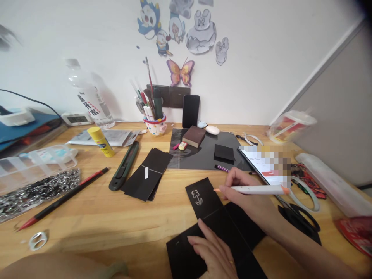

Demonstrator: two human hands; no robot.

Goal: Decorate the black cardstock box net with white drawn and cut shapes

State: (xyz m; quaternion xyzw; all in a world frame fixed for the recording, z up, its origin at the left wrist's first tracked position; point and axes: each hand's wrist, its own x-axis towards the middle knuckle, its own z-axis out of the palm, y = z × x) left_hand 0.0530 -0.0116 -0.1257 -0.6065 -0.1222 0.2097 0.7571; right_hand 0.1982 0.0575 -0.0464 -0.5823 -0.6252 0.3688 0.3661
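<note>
My right hand (240, 190) grips a white marker pen (255, 190) with an orange tip and orange end. The tip is at the edge of a black paper flap (207, 195), beside a small flower (197, 197) drawn in pale line. This flap belongs to a larger piece of black paper (226, 228) with creases, lying on the desk. My left hand (213, 250) rests on its lower part, fingers stretched out and holding nothing. Left of the paper is a stack of black cards (149, 176) with a small white strip on top.
Nearby are a utility knife (124, 166), glue stick (101, 142), pencil (65, 197), bag of metal pull tabs (43, 190) and bottle (90, 97). A pen cup (155, 124) and dark block (194, 136) stand farther back. To the right are a phone (255, 162) and scissors (299, 217).
</note>
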